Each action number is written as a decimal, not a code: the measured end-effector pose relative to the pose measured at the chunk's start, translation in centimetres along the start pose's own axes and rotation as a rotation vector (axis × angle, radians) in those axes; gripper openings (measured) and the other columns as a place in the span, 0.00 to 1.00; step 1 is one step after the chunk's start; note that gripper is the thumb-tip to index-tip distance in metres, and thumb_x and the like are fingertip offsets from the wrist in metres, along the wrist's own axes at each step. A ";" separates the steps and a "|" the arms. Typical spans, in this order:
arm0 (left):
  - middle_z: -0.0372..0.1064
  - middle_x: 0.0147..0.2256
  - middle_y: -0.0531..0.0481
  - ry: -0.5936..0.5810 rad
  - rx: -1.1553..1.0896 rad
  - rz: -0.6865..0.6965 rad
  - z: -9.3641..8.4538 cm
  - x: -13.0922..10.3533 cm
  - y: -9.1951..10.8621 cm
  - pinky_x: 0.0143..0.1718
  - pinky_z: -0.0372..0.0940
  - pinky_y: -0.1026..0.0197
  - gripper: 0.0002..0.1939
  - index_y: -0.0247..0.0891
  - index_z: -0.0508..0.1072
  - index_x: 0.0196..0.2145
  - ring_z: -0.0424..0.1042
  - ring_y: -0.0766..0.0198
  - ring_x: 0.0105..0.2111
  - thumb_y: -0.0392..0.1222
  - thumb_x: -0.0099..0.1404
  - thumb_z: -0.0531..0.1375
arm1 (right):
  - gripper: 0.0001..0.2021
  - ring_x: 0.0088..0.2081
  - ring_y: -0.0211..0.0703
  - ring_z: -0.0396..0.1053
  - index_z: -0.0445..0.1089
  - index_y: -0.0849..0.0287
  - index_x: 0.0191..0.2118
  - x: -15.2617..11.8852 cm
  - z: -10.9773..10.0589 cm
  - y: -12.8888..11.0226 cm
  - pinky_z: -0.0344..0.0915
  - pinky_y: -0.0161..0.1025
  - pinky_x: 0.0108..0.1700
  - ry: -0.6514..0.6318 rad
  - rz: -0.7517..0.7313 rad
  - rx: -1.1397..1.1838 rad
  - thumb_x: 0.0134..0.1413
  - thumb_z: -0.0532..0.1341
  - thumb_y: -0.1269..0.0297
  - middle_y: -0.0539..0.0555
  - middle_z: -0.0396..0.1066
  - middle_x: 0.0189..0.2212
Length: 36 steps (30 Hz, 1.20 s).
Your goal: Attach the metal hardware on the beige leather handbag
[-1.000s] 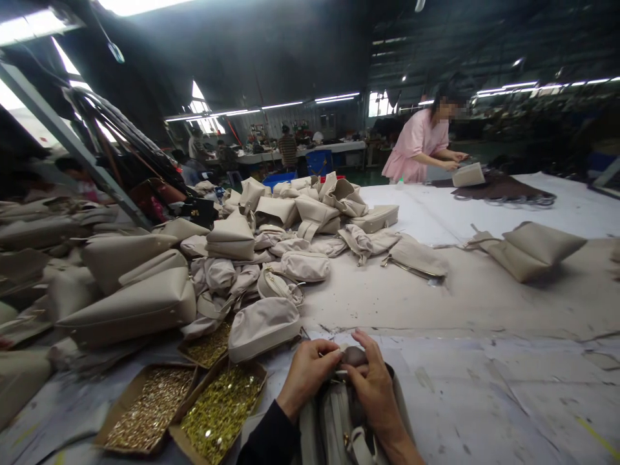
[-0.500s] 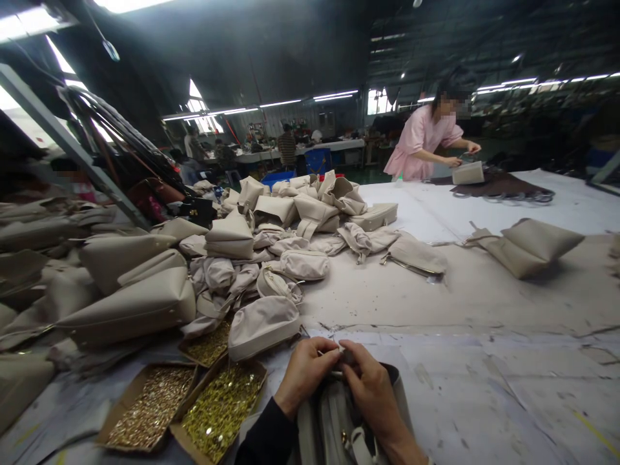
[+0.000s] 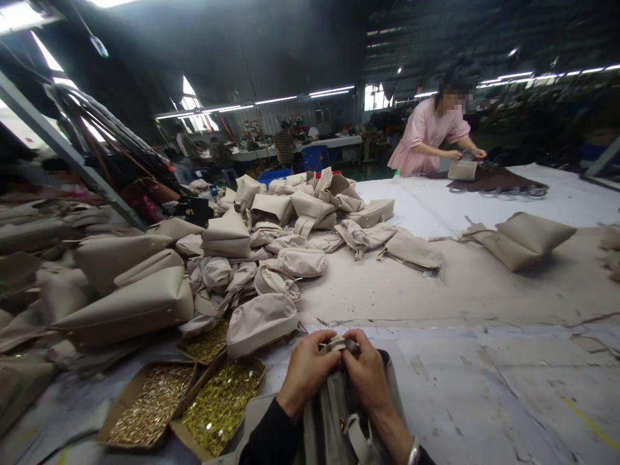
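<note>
The far end of a grey bag is pinched by the left hand and right hand, held together. Boxes of brass fittings are seen just left of the hands.

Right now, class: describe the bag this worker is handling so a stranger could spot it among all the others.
Start at the big table and come to its near edge, right of the boxes of gold hardware. The grey bag stands there, gripped at its top by the left hand and right hand. Unlike the piled beige bags, it is held.

Grey handbag, upright, near table edge
</note>
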<state>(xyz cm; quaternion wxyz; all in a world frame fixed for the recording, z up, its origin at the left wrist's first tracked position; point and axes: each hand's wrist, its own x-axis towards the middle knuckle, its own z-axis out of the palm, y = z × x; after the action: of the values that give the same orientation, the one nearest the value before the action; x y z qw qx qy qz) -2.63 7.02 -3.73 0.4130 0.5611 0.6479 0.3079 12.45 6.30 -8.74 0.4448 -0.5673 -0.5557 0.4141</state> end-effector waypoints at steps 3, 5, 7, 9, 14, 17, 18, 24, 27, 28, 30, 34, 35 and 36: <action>0.80 0.48 0.44 0.001 -0.101 -0.025 -0.2 -0.2 -0.4 0.55 0.67 0.55 0.28 0.38 0.79 0.51 0.76 0.50 0.51 0.34 0.50 0.65 | 0.08 0.35 0.49 0.72 0.69 0.52 0.41 0.0 0.3 -0.2 0.63 0.41 0.41 0.011 0.011 -0.024 0.53 0.58 0.63 0.48 0.75 0.32; 0.80 0.46 0.43 -0.017 -0.218 -0.048 -0.3 -0.3 -0.5 0.51 0.68 0.57 0.25 0.35 0.77 0.48 0.76 0.52 0.49 0.33 0.50 0.64 | 0.07 0.34 0.48 0.72 0.68 0.52 0.39 -0.1 0.5 -0.4 0.62 0.41 0.40 0.005 0.003 -0.036 0.53 0.58 0.63 0.48 0.74 0.31; 0.80 0.43 0.44 -0.053 -0.254 -0.052 -0.4 -0.4 -0.5 0.48 0.67 0.59 0.22 0.35 0.78 0.45 0.76 0.53 0.46 0.32 0.49 0.63 | 0.07 0.34 0.49 0.72 0.68 0.52 0.39 -0.2 0.6 -0.5 0.61 0.41 0.40 0.001 0.002 -0.038 0.53 0.57 0.62 0.48 0.73 0.31; 0.80 0.41 0.46 -0.075 -0.213 -0.057 -0.3 -0.4 -0.3 0.46 0.66 0.60 0.22 0.34 0.78 0.43 0.76 0.55 0.43 0.30 0.48 0.60 | 0.07 0.34 0.49 0.72 0.67 0.52 0.38 -0.2 0.7 -0.5 0.61 0.41 0.40 -0.003 0.002 -0.035 0.53 0.57 0.62 0.48 0.73 0.32; 0.79 0.35 0.47 -0.006 -0.124 -0.085 0.4 -0.6 -0.3 0.41 0.64 0.60 0.15 0.34 0.80 0.36 0.75 0.55 0.39 0.32 0.51 0.59 | 0.05 0.33 0.48 0.71 0.68 0.52 0.36 0.2 0.5 -0.6 0.60 0.39 0.38 -0.002 0.013 -0.010 0.51 0.59 0.63 0.46 0.72 0.29; 0.80 0.36 0.48 0.048 -0.095 -0.020 0.7 -1.0 -0.4 0.42 0.64 0.59 0.13 0.36 0.80 0.37 0.76 0.55 0.39 0.35 0.56 0.58 | 0.04 0.33 0.47 0.70 0.70 0.52 0.35 0.4 0.3 -0.8 0.61 0.39 0.38 -0.031 0.020 0.056 0.52 0.61 0.63 0.46 0.72 0.28; 0.80 0.36 0.48 0.060 -0.085 0.006 0.8 -1.2 -0.5 0.43 0.64 0.59 0.14 0.37 0.80 0.38 0.76 0.55 0.40 0.35 0.57 0.57 | 0.04 0.33 0.47 0.70 0.71 0.53 0.36 0.6 0.2 -0.8 0.62 0.39 0.38 -0.053 0.022 0.101 0.52 0.61 0.64 0.46 0.73 0.29; 0.79 0.37 0.49 0.123 0.096 0.074 1.0 -1.9 -0.7 0.43 0.63 0.58 0.15 0.40 0.78 0.41 0.76 0.55 0.40 0.35 0.61 0.54 | 0.11 0.37 0.49 0.74 0.76 0.55 0.41 2.0 -0.6 -0.1 0.71 0.42 0.41 -0.211 0.064 0.335 0.52 0.63 0.60 0.50 0.77 0.33; 0.79 0.36 0.49 0.114 0.130 0.083 1.0 -1.8 -0.8 0.42 0.63 0.59 0.14 0.40 0.78 0.41 0.76 0.56 0.39 0.37 0.62 0.54 | 0.11 0.36 0.48 0.74 0.76 0.55 0.39 2.6 -0.8 0.5 0.73 0.42 0.40 -0.262 0.112 0.400 0.49 0.65 0.59 0.50 0.77 0.33; 0.79 0.36 0.49 0.096 0.114 0.084 0.9 -1.6 -0.9 0.42 0.63 0.59 0.14 0.39 0.78 0.41 0.76 0.56 0.39 0.37 0.62 0.55 | 0.10 0.34 0.47 0.74 0.75 0.55 0.38 2.8 -0.7 0.6 0.73 0.41 0.38 -0.280 0.136 0.423 0.48 0.65 0.59 0.49 0.76 0.32; 0.80 0.36 0.49 0.044 0.051 0.087 0.6 -1.2 -1.2 0.42 0.64 0.59 0.13 0.38 0.80 0.40 0.75 0.56 0.39 0.38 0.61 0.56 | 0.10 0.29 0.43 0.72 0.74 0.55 0.36 3.2 -0.6 1.0 0.71 0.37 0.32 -0.324 0.191 0.466 0.46 0.67 0.59 0.47 0.75 0.28; 0.80 0.35 0.47 -0.036 -0.072 0.068 0.0 -0.4 -2.0 0.41 0.64 0.60 0.13 0.34 0.81 0.37 0.74 0.55 0.38 0.42 0.59 0.60 | 0.13 0.21 0.36 0.65 0.71 0.57 0.33 3.9 -0.2 1.4 0.64 0.32 0.25 -0.390 0.279 0.533 0.40 0.70 0.60 0.44 0.70 0.22; 0.80 0.34 0.47 -0.039 -0.088 0.056 0.0 -0.3 -2.1 0.40 0.64 0.60 0.13 0.33 0.81 0.36 0.74 0.55 0.38 0.42 0.58 0.60 | 0.13 0.20 0.35 0.63 0.71 0.57 0.32 4.0 -0.1 1.4 0.63 0.32 0.24 -0.396 0.287 0.544 0.39 0.70 0.59 0.44 0.69 0.21; 0.80 0.34 0.48 -0.032 -0.093 0.047 0.0 -0.2 -2.1 0.40 0.64 0.59 0.13 0.34 0.81 0.36 0.74 0.55 0.37 0.42 0.58 0.60 | 0.13 0.19 0.35 0.62 0.70 0.57 0.32 4.1 0.0 1.5 0.61 0.32 0.23 -0.399 0.289 0.553 0.39 0.70 0.59 0.44 0.68 0.20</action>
<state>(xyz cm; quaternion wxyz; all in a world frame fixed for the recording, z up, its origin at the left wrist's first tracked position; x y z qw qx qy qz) -3.61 6.44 -5.50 0.4417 0.5611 0.6129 0.3381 13.03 10.39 -10.05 0.4011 -0.4063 -0.4127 0.7098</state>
